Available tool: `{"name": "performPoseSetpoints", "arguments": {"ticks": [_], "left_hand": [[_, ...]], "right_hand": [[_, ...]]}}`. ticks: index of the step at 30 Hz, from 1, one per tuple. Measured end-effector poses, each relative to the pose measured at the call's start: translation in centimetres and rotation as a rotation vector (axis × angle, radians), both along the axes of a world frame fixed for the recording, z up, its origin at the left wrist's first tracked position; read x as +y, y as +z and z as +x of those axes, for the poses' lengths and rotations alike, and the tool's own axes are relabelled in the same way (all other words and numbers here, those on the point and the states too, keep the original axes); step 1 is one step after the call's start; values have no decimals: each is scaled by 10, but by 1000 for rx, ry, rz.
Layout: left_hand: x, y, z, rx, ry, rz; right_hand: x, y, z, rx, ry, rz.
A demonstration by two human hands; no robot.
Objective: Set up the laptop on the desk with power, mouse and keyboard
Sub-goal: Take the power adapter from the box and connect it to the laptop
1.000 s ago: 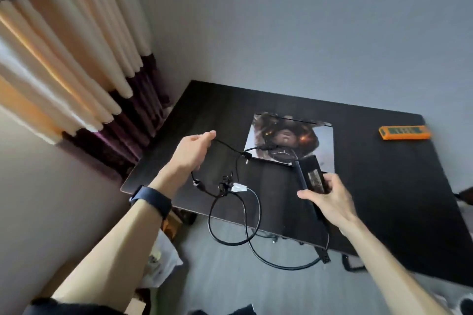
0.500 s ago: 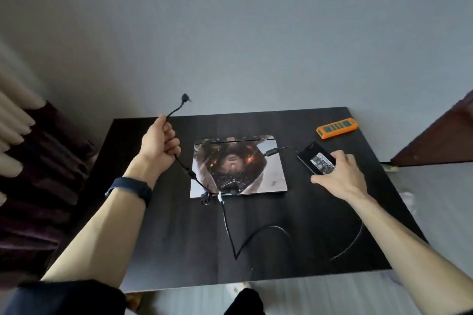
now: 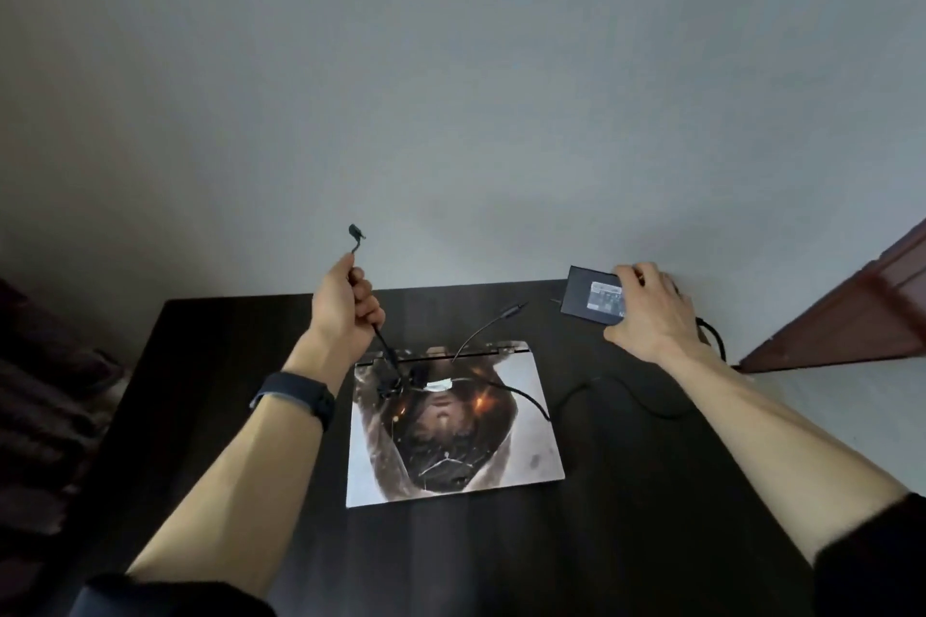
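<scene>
As it lies closed, laptop (image 3: pixel 453 436), portrait-printed lid

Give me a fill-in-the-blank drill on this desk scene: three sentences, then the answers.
1. The laptop lies on the desk with its lid ____.
2. The left hand grips the cable, whose plug sticks out ____ the fist.
3. The right hand holds the power adapter off to the laptop's ____ side.

Missing words: closed; above; right.
</scene>
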State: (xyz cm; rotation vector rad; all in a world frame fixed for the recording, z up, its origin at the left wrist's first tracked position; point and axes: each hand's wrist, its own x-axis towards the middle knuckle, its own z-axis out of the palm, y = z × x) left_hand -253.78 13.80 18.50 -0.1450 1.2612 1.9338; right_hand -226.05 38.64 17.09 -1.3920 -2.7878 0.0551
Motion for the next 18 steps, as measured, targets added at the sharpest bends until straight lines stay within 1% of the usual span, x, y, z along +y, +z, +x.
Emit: {"name": "performPoseSetpoints", "arguments": {"ticks": [5,9,15,18], "left_hand": [[8,-28,-7,-22,11,-61],[11,-47,-13,-15,11,-192],[25,-82,-5,-8,-70,-382],[35,-99,4,12,-58,-416]], "right_hand": [[-4,-36,-20,-68,66,-9],[0,-59,-20,-107,75,-58],[14,-91,-13,-64,90,-173],[29,-105,-15,-67,99,-200]]}}
